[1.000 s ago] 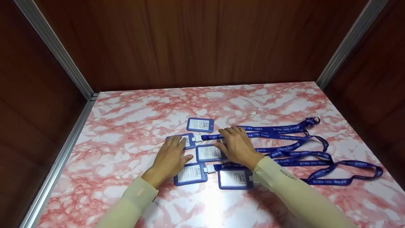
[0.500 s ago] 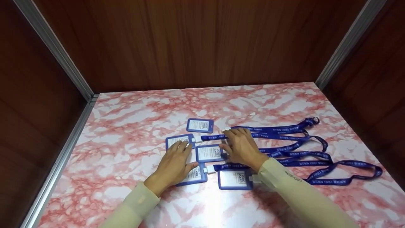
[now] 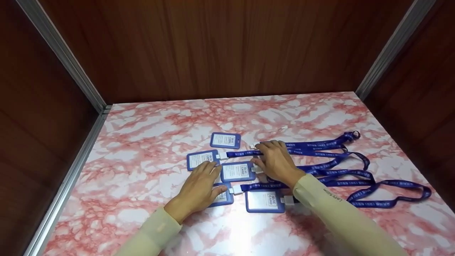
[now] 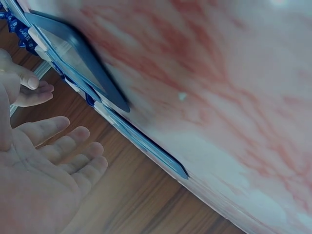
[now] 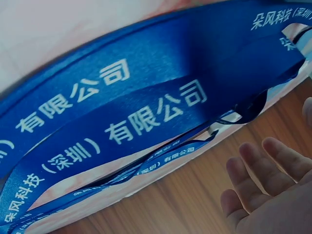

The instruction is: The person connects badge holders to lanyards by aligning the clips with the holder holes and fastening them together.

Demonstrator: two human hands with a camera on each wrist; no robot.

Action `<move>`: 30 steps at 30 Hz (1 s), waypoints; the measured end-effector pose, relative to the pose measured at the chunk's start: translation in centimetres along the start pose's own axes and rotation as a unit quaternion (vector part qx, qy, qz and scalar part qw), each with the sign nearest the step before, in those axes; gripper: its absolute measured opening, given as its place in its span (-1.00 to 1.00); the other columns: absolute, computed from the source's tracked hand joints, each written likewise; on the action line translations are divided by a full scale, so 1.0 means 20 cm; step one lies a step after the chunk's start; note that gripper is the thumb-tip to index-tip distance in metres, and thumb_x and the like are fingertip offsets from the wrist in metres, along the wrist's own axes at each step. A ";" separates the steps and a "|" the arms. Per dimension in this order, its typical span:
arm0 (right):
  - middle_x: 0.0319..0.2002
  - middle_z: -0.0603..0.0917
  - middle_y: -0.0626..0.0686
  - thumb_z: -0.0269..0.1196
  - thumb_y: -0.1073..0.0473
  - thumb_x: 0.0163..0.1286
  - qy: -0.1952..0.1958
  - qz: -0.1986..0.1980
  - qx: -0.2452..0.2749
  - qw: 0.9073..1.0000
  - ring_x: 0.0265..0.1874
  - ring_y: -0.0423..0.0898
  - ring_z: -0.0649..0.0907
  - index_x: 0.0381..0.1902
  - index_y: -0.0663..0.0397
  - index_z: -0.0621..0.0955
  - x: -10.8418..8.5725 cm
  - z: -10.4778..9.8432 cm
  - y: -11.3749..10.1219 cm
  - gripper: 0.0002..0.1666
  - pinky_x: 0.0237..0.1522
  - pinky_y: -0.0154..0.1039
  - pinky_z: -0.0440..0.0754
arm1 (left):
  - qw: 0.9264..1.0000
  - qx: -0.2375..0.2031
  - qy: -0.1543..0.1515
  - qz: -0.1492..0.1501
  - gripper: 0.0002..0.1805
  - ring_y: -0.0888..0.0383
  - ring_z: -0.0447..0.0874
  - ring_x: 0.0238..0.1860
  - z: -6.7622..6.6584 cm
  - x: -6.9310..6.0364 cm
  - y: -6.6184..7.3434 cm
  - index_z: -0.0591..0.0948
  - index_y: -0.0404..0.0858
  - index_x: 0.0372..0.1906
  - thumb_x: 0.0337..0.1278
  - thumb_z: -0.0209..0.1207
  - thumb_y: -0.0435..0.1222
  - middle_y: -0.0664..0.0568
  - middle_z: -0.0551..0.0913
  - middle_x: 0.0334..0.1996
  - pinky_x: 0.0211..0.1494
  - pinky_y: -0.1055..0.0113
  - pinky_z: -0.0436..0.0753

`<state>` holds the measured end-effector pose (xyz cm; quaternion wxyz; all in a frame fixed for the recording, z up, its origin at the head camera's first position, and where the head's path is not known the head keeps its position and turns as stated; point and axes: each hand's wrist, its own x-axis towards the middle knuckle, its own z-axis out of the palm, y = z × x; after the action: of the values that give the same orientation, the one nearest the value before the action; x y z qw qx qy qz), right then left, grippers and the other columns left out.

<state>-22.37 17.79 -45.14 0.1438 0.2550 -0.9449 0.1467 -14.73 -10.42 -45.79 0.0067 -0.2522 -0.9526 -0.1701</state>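
Several blue-framed ID card holders lie on the table in the head view: one at the back (image 3: 225, 140), one at the left (image 3: 199, 159), one in the middle (image 3: 234, 172), one at the lower left (image 3: 222, 201) and one at the lower right (image 3: 265, 202). My left hand (image 3: 195, 192) is over the lower-left holder, partly hiding it. Its fingers look relaxed and grip nothing in the left wrist view. Over the blue lanyards (image 3: 316, 145) is my right hand (image 3: 277, 161), fingers loosely bent, holding nothing in the right wrist view. It hides parts of the straps.
White clips (image 3: 236, 190) join some holders to their straps. The lanyards run rightward to a loop (image 3: 391, 203) near the table's right side. Wood-grain panels (image 3: 227, 49) with metal corner posts (image 3: 71, 60) enclose the red-and-white marbled table (image 3: 149, 128).
My left hand has slid right and toward me, uncovering most of the left holder and covering more of the lower-left one. The right hand has shifted right, off the middle holder. The holders stay nearly in place.
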 end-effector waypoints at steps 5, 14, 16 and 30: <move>0.12 0.70 0.20 0.39 -0.03 0.40 -0.005 0.009 0.002 1.000 0.12 0.21 0.61 0.18 0.16 0.64 0.02 0.00 0.02 -0.48 0.25 0.21 0.41 | 1.000 0.003 -0.009 0.003 -0.18 -0.23 0.13 0.56 0.00 0.00 0.01 0.32 -0.29 0.54 0.43 0.13 0.15 -0.22 0.29 0.52 0.58 -0.12 0.12; 0.05 0.73 0.20 0.44 0.09 0.33 0.015 -0.007 0.005 1.000 0.09 0.20 0.61 0.11 0.20 0.67 0.05 0.02 0.07 -0.54 0.20 0.19 0.43 | 1.000 0.007 -0.023 0.002 -0.18 -0.18 0.12 0.57 0.01 0.00 0.03 0.30 -0.24 0.56 0.44 0.09 0.18 -0.19 0.27 0.54 0.59 -0.09 0.12; 0.02 0.74 0.20 0.46 0.13 0.30 0.026 -0.014 0.007 1.000 0.05 0.20 0.62 0.09 0.21 0.68 0.06 0.02 0.08 -0.56 0.17 0.18 0.43 | 1.000 0.006 -0.023 0.004 -0.18 -0.19 0.12 0.57 0.01 0.00 0.03 0.31 -0.24 0.56 0.43 0.09 0.18 -0.19 0.27 0.54 0.59 -0.09 0.12; -0.09 0.76 0.19 0.39 0.26 0.33 0.034 0.004 0.014 0.999 -0.05 0.24 0.65 -0.06 0.19 0.75 0.15 0.05 0.13 -0.77 0.10 0.21 0.45 | 1.000 0.007 -0.019 0.016 -0.20 -0.20 0.12 0.56 0.02 0.01 0.04 0.32 -0.27 0.55 0.45 0.10 0.15 -0.21 0.29 0.52 0.60 -0.07 0.11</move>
<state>-26.37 18.27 -45.55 0.1715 0.2483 -0.9382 0.1694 -14.42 -9.54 -45.81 -0.0070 -0.2703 -0.9497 -0.1582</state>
